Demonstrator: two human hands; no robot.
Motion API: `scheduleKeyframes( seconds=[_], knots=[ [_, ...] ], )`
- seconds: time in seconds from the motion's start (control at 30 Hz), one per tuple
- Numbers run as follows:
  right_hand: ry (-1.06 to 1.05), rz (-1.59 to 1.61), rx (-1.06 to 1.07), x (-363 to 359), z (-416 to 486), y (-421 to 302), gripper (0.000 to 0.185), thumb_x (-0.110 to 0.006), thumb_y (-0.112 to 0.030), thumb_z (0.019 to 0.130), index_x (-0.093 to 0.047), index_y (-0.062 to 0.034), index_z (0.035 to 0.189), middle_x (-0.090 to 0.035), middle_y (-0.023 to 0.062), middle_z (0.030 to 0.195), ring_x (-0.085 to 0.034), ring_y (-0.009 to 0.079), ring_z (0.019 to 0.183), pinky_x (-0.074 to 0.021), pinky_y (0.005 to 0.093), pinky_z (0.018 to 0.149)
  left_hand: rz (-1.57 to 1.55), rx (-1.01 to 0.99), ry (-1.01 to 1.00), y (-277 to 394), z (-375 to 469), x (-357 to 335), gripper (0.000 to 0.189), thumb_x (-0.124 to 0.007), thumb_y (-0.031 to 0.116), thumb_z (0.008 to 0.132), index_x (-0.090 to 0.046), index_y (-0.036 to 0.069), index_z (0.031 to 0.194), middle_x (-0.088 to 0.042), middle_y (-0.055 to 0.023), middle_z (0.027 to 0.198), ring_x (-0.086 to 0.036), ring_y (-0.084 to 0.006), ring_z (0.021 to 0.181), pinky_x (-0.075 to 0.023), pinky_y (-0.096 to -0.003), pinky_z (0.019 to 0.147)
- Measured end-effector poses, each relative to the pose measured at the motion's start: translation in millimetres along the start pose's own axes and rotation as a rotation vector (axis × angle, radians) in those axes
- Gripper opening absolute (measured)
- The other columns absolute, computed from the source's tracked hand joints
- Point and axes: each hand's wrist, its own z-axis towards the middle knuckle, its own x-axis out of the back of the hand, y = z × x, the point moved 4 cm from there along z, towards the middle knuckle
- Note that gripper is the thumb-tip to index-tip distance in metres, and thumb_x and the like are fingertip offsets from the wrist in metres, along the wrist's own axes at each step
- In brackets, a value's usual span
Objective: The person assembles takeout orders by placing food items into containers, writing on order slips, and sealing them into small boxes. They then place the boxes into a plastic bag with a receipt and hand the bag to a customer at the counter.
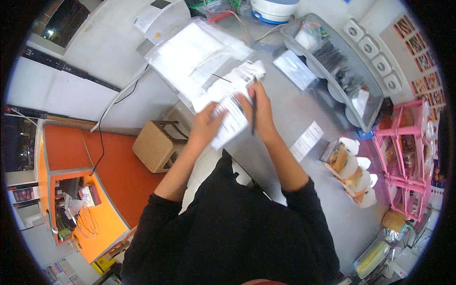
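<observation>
Blurred printed paper slips [231, 123] are between my two hands, above the near edge of a metal table [263, 156]. My left hand [206, 124] pinches the lower slip, thumb on top. My right hand [262, 108] grips a slim dark pen-like stick [254, 119], its fingers touching the slips' right side. Behind the hands, more crumpled printed paper [251, 69] lies against a stack of clear plastic bags [188, 50]. A thin brown stick [221, 77] shows over the paper. To the right, another printed slip [309, 139] lies flat on the table.
Open takeaway boxes [351, 171] with food stand on the right. Beyond are a grey plastic tub [331, 67], a white packet [295, 69] and a pink rack [402, 156]. A white machine [164, 21] sits at the back. Left are a woven stool [156, 146] and an orange counter [103, 221].
</observation>
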Motion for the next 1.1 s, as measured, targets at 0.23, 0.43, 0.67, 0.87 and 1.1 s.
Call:
scheduleKeyframes(
  seconds=[0.23, 0.43, 0.67, 0.87, 1.1],
  knots=[
    [-0.373, -0.377, -0.274, -70, 108, 65, 0.013, -0.049, -0.015, 0.084, -0.045, -0.0034, 0.082, -0.059, 0.0192, 0.072, -0.058, 0.0367, 0.069, -0.0432, 0.0439, 0.060, 0.145, -0.035, 0.160, -93, 110, -6, 0.024, -0.053, 0.020, 0.088, -0.059, -0.002, 0.082, -0.061, -0.0139, 0.070, -0.053, -0.0162, 0.059, -0.0421, -0.0308, 0.057],
    [-0.251, -0.907, -0.123, 4, 52, 108, 0.016, -0.052, -0.011, 0.079, -0.051, -0.0074, 0.095, -0.060, 0.0151, 0.090, -0.060, 0.0320, 0.082, -0.0493, 0.0421, 0.067, 0.561, -0.181, -0.073, -176, 127, -3, 0.030, -0.046, 0.015, 0.089, -0.049, 0.001, 0.115, -0.055, -0.0153, 0.108, -0.053, -0.0258, 0.096, -0.0418, -0.0363, 0.087],
    [0.082, -0.774, -0.115, 118, -47, 6, 0.027, -0.053, -0.005, 0.076, -0.059, -0.0109, 0.101, -0.056, 0.0125, 0.091, -0.056, 0.0280, 0.088, -0.0476, 0.0385, 0.071, -0.019, -0.530, 0.268, -23, 46, -63, 0.021, -0.046, 0.009, 0.087, -0.047, -0.001, 0.105, -0.050, -0.0102, 0.096, -0.048, -0.0198, 0.085, -0.0405, -0.0319, 0.081],
    [0.851, -1.204, -0.224, 276, -198, -59, 0.015, -0.057, 0.001, 0.077, -0.058, -0.0022, 0.091, -0.057, 0.0123, 0.083, -0.055, 0.0249, 0.079, -0.0429, 0.0361, 0.071, -0.862, -0.037, -0.769, 67, -15, -341, 0.056, -0.029, 0.048, 0.093, -0.043, 0.005, 0.126, -0.049, -0.0105, 0.123, -0.045, -0.0223, 0.115, -0.0326, -0.0351, 0.098],
    [0.723, -0.362, -0.468, 267, -272, -3, 0.035, -0.054, 0.005, 0.078, -0.047, 0.0004, 0.112, -0.052, 0.0138, 0.105, -0.054, 0.0221, 0.092, -0.0441, 0.0321, 0.086, -1.006, 0.251, -0.839, 59, -30, -365, 0.071, -0.018, 0.060, 0.090, -0.043, 0.003, 0.125, -0.051, -0.0120, 0.119, -0.048, -0.0245, 0.111, -0.0383, -0.0342, 0.094]
  ],
)
